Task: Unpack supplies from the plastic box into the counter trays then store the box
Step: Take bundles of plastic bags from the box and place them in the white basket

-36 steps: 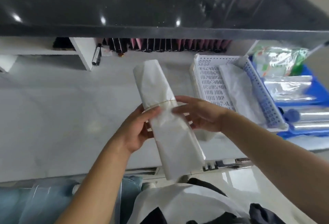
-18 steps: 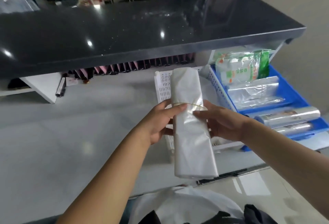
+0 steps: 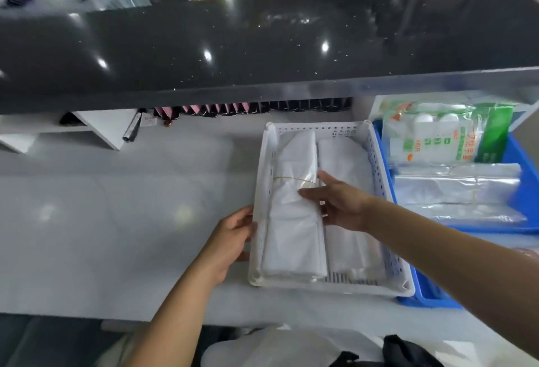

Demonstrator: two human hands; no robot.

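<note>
A white perforated tray (image 3: 326,286) stands on the grey lower counter. A folded bundle of clear plastic bags (image 3: 293,221), bound with a thin rubber band, lies in the tray's left half beside a second white bundle (image 3: 347,162) on the right. My right hand (image 3: 335,200) rests on the banded bundle with straight fingers. My left hand (image 3: 230,238) touches the tray's left wall from outside, fingers relaxed.
A blue bin (image 3: 525,168) stands right of the tray with a green-and-white packet (image 3: 437,136) and clear bag packs (image 3: 458,188). A black countertop (image 3: 262,46) overhangs the back. White shelf blocks (image 3: 99,127) stand far left; dark and pink items line the back.
The banded bundle, held in the air by both hands before, now lies in the white tray. My left hand let go and moved to the tray's left wall; the view shifted right.
</note>
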